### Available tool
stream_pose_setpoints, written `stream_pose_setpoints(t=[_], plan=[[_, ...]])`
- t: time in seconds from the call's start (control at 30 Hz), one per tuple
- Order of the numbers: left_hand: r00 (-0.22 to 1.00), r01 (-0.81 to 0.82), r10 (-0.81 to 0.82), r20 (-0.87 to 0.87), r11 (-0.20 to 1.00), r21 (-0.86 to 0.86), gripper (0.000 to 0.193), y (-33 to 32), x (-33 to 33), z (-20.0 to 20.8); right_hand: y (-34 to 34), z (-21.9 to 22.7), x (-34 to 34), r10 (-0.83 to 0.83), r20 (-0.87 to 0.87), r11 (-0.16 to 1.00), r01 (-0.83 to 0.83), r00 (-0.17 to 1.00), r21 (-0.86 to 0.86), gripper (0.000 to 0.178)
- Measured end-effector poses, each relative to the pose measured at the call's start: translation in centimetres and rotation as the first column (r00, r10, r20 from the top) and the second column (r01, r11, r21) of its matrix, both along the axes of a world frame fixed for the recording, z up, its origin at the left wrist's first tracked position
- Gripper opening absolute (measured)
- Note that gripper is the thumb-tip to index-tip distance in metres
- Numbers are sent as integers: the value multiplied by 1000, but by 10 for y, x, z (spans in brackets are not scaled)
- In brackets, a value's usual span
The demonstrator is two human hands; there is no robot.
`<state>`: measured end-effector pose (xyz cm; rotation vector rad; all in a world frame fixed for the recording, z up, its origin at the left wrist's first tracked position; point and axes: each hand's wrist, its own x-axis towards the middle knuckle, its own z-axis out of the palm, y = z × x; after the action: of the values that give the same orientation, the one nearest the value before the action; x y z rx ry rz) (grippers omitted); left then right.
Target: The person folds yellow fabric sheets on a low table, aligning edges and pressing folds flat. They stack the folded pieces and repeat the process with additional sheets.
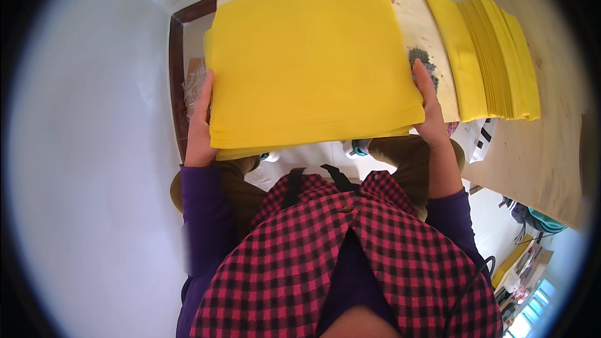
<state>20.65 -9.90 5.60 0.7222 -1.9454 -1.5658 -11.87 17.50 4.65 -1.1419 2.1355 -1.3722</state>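
Observation:
A thick stack of flat yellow fabric sheets (pixel 310 66) lies across the near part of the wooden table, its near edge sticking out above my lap. My left hand (pixel 200 122) grips the stack's left side, the fingers running up along the edge. On the opposite side my right hand (pixel 429 109) holds the right edge near its front corner. Layers show slightly uneven at the front and left edges. The undersides of the stack and parts of my fingers are hidden.
Folded yellow fabric pieces (pixel 485 59) stand in a row at the right on the plywood table (pixel 526 156). A dark grey crumbly patch (pixel 423 62) lies beside my right fingertips. Left of the table is a brown-framed opening (pixel 177 75), next to a white wall (pixel 87 150).

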Motion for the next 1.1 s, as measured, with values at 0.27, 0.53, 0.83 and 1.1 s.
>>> stream_pose_setpoints(t=[0.27,0.53,0.83,1.1], plan=[[1000,19,-18,8,998,-66,71,2,-2,1,-1,-2,5,16,184,992,7,983,-125,90],[1000,19,-18,15,994,-111,70,-2,1,-4,-2,-4,7,73,125,997,-68,989,-48,82],[1000,24,-24,6,959,-283,37,-15,16,-19,-3,-7,-3,176,-71,982,-180,982,-59,30],[1000,6,-13,-26,972,-236,20,-31,15,-20,-14,-4,-11,-12,35,997,15,999,-81,10]])
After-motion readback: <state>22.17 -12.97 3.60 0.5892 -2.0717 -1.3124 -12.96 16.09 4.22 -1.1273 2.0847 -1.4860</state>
